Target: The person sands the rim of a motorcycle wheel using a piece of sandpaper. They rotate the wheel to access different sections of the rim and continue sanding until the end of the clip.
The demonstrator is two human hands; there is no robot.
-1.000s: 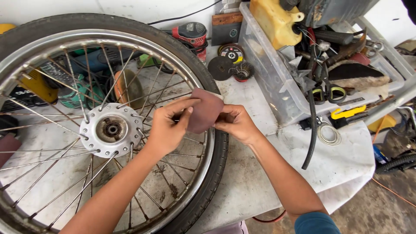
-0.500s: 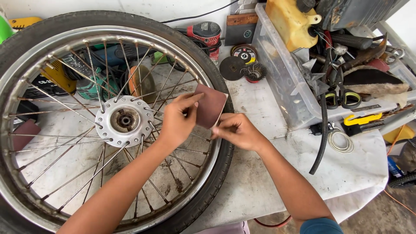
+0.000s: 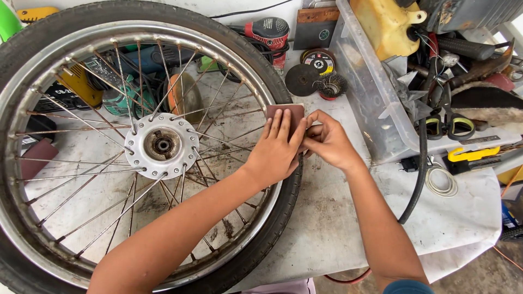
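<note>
Fingers of left hand (image 3: 275, 149) press flat on sandpaper (image 3: 286, 115); right hand (image 3: 327, 142) pinches its edge.

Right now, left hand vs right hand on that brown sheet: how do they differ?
The left hand lies flat with fingers straight on the brown sheet, over the wheel rim. The right hand is curled and pinches the sheet's edge, off the tyre's side. Both touch the same sheet.
</note>
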